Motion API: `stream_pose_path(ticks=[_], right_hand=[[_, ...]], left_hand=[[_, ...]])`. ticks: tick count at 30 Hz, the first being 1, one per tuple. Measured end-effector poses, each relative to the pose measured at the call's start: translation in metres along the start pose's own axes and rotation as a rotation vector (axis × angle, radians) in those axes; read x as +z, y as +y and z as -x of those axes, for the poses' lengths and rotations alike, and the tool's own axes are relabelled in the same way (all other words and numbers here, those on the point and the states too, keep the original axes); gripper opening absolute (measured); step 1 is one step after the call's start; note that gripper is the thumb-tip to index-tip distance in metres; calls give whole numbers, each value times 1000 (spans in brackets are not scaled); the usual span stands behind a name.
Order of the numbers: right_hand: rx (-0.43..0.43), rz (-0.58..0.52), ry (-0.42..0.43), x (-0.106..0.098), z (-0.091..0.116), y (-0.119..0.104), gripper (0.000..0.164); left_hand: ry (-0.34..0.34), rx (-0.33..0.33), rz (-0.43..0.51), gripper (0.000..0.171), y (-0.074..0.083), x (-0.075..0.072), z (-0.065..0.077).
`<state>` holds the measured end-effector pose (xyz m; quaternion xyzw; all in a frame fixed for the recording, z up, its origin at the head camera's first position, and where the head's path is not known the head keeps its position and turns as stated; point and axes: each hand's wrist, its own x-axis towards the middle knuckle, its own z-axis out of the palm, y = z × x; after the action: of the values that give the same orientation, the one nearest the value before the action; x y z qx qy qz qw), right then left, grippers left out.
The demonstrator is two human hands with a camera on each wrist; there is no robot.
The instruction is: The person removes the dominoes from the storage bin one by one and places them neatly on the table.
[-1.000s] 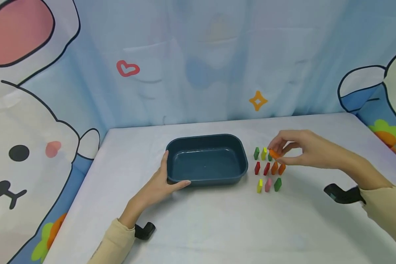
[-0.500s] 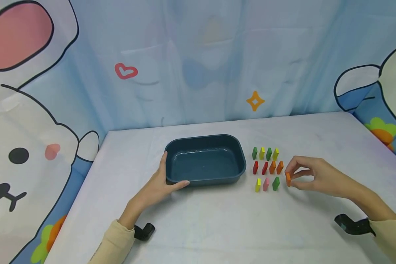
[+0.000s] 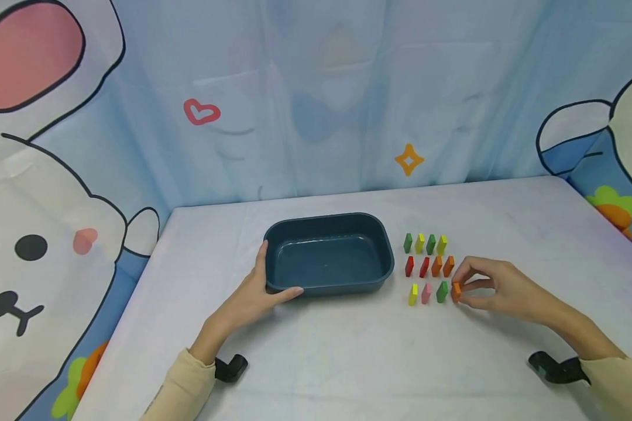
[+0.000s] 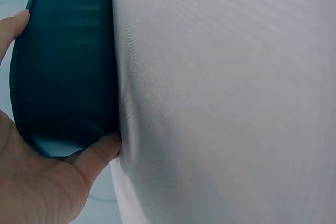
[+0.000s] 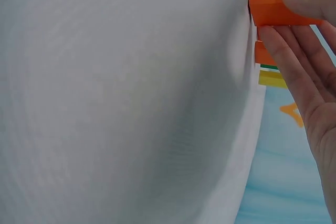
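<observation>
A dark teal rectangular tub [image 3: 329,254] stands on the table, its inside bare. My left hand [image 3: 250,295] holds its near-left corner, with the thumb along the front wall and the fingers at the left side; the left wrist view shows this thumb [image 4: 100,153] low on the tub wall. Between thumb and fingers my right hand [image 3: 497,289] pinches an upright orange block [image 3: 456,293] at the right end of the front row. Beside it in that row stand a green block [image 3: 442,292], a pink block [image 3: 426,293] and a yellow block [image 3: 413,294].
Behind stand a middle row of red blocks [image 3: 409,266] and orange blocks [image 3: 437,266], and a back row of green blocks [image 3: 408,242] and yellow blocks [image 3: 442,245]. A white cloth [image 3: 347,356] covers the table; a printed blue curtain [image 3: 337,88] hangs behind.
My right hand has carried the orange block from over the back row, forward and right, then slightly left to the front row's end beside the green block. The left hand stays at the tub.
</observation>
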<state>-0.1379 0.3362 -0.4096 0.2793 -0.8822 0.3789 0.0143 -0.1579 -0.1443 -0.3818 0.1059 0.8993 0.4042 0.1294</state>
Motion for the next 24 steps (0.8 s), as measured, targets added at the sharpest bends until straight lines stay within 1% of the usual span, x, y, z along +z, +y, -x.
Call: stream_pose_path(ticks=[7, 11, 16, 22, 24], right_hand=[[33, 43, 44, 1, 0, 1, 42], [52, 41, 58, 3, 0, 1, 41], [49, 24, 76, 2, 2, 3, 42], [62, 25, 72, 3, 4, 4, 43], [53, 40, 69, 3, 4, 4, 44]], left_hand=[[0, 2, -2, 129, 1, 0, 0], [-1, 2, -5, 129, 0, 0, 0], [1, 2, -5, 128, 2, 0, 1], [4, 2, -8, 128, 2, -1, 2], [4, 1, -11, 128, 2, 0, 2]])
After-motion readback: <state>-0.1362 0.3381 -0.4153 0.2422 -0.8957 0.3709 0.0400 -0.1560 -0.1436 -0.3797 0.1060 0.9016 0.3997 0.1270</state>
